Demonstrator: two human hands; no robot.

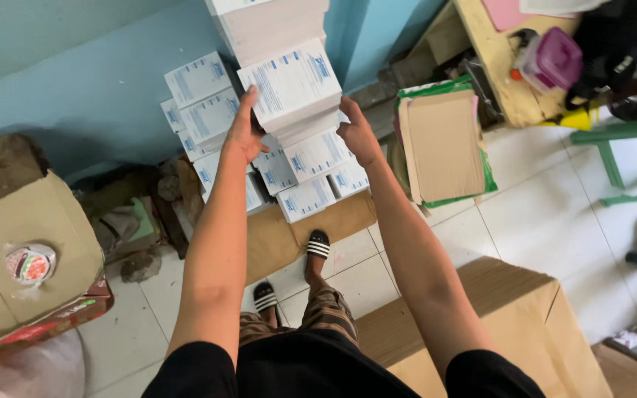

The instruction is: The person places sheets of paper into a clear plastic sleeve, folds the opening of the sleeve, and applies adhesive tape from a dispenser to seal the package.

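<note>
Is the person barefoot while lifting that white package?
No, black sandals with white stripes cover the feet, while the left hand and right hand grip the white package from both sides.

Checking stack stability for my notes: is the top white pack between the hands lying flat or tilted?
Tilted. The top pack sits askew on the white stack, its printed face angled toward the camera, with the left hand and right hand on its sides.
</note>
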